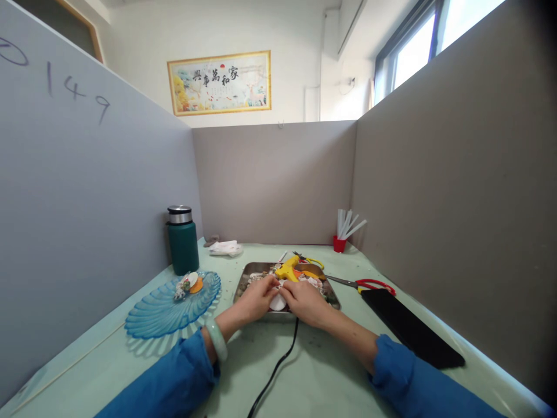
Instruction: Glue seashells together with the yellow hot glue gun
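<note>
Both hands meet over the near edge of a metal tray (246, 277) filled with shells and small pieces. My left hand (257, 297) and my right hand (304, 301) have curled fingers closed on a white shell (277, 302) held between them. A yellow glue gun (288, 269) lies in the tray just behind the hands, its black cord (278, 361) running toward me. A pale green bangle (216, 339) sits on my left wrist, and both sleeves are blue.
A blue shell-shaped glass plate (162, 313) with a few shells lies at the left, a green flask (183, 240) behind it. Red-handled scissors (369, 284), a black flat object (409, 326) and a red cup of glue sticks (340, 242) are at the right. Grey partitions enclose the table.
</note>
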Tool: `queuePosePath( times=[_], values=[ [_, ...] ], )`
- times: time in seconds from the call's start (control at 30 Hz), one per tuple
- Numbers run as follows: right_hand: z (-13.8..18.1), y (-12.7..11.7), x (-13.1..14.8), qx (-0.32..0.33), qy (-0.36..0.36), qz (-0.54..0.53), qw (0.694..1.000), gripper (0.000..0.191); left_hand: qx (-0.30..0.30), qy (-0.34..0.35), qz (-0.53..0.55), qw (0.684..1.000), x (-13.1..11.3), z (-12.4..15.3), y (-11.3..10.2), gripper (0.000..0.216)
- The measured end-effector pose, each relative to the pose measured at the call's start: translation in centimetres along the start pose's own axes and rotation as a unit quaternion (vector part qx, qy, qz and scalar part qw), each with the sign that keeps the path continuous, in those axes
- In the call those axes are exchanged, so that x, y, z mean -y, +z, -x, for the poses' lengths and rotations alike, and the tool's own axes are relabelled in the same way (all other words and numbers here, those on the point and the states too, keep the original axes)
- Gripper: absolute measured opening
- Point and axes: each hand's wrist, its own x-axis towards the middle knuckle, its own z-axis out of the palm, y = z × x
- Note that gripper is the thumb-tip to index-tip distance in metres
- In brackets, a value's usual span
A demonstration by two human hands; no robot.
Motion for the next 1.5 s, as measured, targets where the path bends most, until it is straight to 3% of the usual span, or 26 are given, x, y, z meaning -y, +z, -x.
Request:
queuePosePath(
  times=[1.5],
  values=[
    [-0.18, 0.04, -0.26, -0.008, -0.009, -0.052, 0.999, 0.04, 0.003, 0.001, 0.007, 1.0, 0.09, 0.01, 0.03, 0.017]
  ],
)
